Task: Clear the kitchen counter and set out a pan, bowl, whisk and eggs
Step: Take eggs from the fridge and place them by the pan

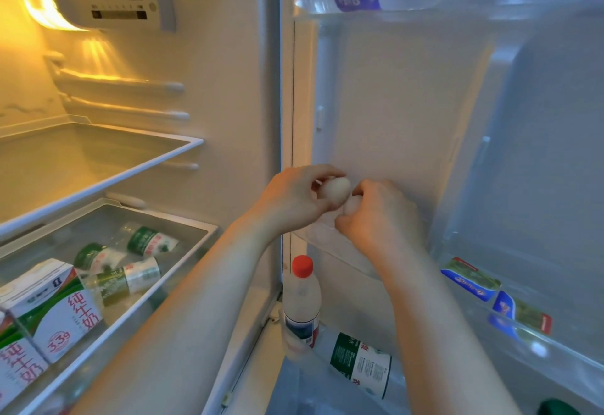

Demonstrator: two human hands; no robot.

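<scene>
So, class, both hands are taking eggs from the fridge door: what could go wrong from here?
1. The left hand holds an egg close against the second egg in the right hand; the shells could knock together and crack.
2. A slipped egg would probably hit the bottle below.
3. Neither hand is free to shut the door.

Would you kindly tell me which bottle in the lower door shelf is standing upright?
The red-capped bottle stands upright; the green-labelled bottle beside it lies on its side.
</scene>
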